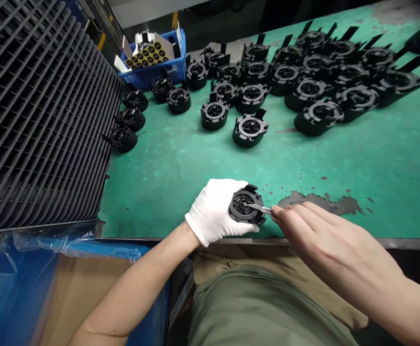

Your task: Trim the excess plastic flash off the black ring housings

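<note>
By the near edge of the green-topped table (166, 187), the white-gloved left hand (215, 209) is gripping a round black plastic housing (239, 206); the bare right hand (314, 228) is pinching a slim silver metal tool (258, 207), its tip pointing at the housing's centre.

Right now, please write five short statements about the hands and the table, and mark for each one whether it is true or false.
1. The left hand holds a black part. True.
2. The right hand holds a slim tool, its tip at the part's middle. True.
3. Both hands wear gloves. False: only the left hand wears a white glove; the right hand is bare.
4. The table is green. True.
5. The spotted sheet lies under the left hand. False: the spotted sheet is in the small blue bin.
</note>
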`<state>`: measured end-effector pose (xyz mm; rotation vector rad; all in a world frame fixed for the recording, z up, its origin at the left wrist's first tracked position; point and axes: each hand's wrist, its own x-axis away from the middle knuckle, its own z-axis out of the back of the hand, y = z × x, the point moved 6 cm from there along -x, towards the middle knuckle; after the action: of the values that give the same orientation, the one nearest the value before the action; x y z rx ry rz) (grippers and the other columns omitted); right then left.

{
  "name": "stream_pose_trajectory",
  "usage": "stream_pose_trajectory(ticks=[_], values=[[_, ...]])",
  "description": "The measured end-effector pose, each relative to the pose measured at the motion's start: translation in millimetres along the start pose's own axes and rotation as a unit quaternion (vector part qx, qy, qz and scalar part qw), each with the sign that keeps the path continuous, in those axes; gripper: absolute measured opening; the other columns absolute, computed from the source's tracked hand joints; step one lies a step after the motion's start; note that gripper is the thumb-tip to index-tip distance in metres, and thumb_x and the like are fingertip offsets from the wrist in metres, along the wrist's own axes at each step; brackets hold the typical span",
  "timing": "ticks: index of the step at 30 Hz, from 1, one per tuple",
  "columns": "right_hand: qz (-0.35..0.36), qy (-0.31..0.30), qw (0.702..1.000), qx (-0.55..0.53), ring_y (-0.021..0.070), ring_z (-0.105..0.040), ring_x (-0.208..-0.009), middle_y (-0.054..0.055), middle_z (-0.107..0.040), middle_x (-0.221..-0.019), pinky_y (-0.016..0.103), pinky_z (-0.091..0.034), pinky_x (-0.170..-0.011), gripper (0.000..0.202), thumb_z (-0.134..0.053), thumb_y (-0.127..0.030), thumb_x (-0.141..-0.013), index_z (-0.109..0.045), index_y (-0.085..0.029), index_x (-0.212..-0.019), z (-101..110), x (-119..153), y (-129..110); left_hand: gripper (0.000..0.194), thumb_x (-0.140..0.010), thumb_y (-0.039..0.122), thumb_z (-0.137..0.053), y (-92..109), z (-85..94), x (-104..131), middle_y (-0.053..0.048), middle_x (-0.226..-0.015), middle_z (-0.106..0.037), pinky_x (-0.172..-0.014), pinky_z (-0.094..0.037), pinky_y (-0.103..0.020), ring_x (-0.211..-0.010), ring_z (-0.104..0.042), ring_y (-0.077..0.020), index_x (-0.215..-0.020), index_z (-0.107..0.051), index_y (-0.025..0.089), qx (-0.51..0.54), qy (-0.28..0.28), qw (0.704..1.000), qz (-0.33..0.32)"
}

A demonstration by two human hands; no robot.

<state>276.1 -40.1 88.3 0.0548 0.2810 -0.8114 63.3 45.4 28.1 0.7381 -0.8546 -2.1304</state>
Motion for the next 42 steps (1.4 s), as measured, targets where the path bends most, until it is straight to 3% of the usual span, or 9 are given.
stream_pose_trajectory(ticks=[9,15,17,21,23,26,30,36,42], values=[[-0.006,0.021,1.000,0.003,0.0283,-0.061,-0.082,0.006,-0.066,-0.091,0.045,-0.046,-0.078,0.029,-0.057,-0.001,-0.118,-0.076,-0.023,-0.111,2,-1,-7,0.072,-0.079,0.074,-0.119,0,0.6,-1,-0.011,-0.124,-0.097,-0.106,-0.076,-0.053,-0.115,-0.096,-0.0409,-0.123,-0.088,0.026,0.015,0.008,1.000,0.024],[-0.008,0.006,1.000,0.011,0.0282,-0.064,-0.085,0.006,-0.068,-0.095,0.044,-0.049,-0.080,0.028,-0.056,-0.005,-0.121,-0.072,-0.026,-0.109,-1,-2,3,0.067,-0.084,0.076,-0.115,3,0.2,-1,-0.009,-0.115,-0.094,-0.106,-0.075,-0.052,-0.109,-0.094,-0.0383,-0.120,-0.087,0.027,0.016,-0.013,0.999,0.050],[-0.010,0.016,1.000,0.021,0.0282,-0.063,-0.084,0.006,-0.068,-0.093,0.044,-0.048,-0.078,0.027,-0.058,-0.009,-0.122,-0.072,-0.026,-0.106,-1,-3,9,0.081,-0.080,0.079,-0.118,0,2.3,3,-0.012,-0.122,-0.094,-0.113,-0.075,-0.057,-0.118,-0.093,-0.0424,-0.132,-0.087,0.026,-0.015,-0.008,0.998,0.058],[-0.037,0.018,0.999,-0.017,0.0273,-0.067,-0.081,0.006,-0.073,-0.095,0.044,-0.047,-0.072,0.022,-0.061,-0.021,-0.128,-0.075,-0.027,-0.112,-2,-3,21,0.138,-0.072,0.100,-0.113,-10,1.5,12,-0.024,-0.159,-0.087,-0.131,-0.070,-0.073,-0.147,-0.085,-0.0524,-0.179,-0.070,0.024,-0.049,-0.040,0.997,0.040],[-0.043,0.026,0.998,-0.046,0.0274,-0.074,-0.085,0.007,-0.081,-0.102,0.043,-0.053,-0.073,0.018,-0.061,-0.026,-0.131,-0.076,-0.027,-0.120,0,-1,23,0.148,-0.075,0.108,-0.105,-13,-2.4,13,-0.026,-0.167,-0.084,-0.134,-0.069,-0.074,-0.153,-0.083,-0.0540,-0.188,-0.063,0.022,-0.040,-0.062,0.997,0.007],[-0.036,0.046,0.996,-0.070,0.0276,-0.080,-0.090,0.008,-0.086,-0.108,0.044,-0.059,-0.075,0.013,-0.064,-0.025,-0.130,-0.076,-0.025,-0.127,2,2,22,0.142,-0.084,0.106,-0.100,-15,-8.2,13,-0.028,-0.175,-0.081,-0.139,-0.067,-0.072,-0.160,-0.081,-0.0548,-0.191,-0.059,0.021,-0.032,-0.065,0.997,-0.033],[-0.045,0.025,0.995,-0.080,0.0268,-0.076,-0.084,0.006,-0.081,-0.102,0.045,-0.057,-0.074,0.017,-0.062,-0.025,-0.130,-0.077,-0.025,-0.122,0,5,21,0.124,-0.095,0.100,-0.094,-16,-14.4,15,-0.024,-0.173,-0.084,-0.137,-0.069,-0.066,-0.158,-0.084,-0.0502,-0.188,-0.061,0.025,-0.030,-0.060,0.997,-0.048],[-0.056,0.006,0.995,-0.088,0.0274,-0.073,-0.084,0.004,-0.079,-0.101,0.045,-0.056,-0.074,0.020,-0.057,-0.031,-0.132,-0.076,-0.029,-0.124,-1,10,21,0.124,-0.094,0.102,-0.094,-18,-16.1,19,-0.024,-0.175,-0.083,-0.138,-0.070,-0.066,-0.160,-0.084,-0.0498,-0.185,-0.063,0.026,-0.028,-0.057,0.997,-0.043],[-0.029,-0.031,0.997,-0.068,0.0263,-0.067,-0.080,0.005,-0.071,-0.091,0.044,-0.055,-0.076,0.034,-0.045,-0.024,-0.133,-0.072,-0.028,-0.114,0,8,15,0.120,-0.095,0.099,-0.096,-16,-15.2,17,-0.023,-0.171,-0.085,-0.135,-0.072,-0.065,-0.156,-0.086,-0.0492,-0.184,-0.063,0.025,-0.021,-0.049,0.997,-0.048]])
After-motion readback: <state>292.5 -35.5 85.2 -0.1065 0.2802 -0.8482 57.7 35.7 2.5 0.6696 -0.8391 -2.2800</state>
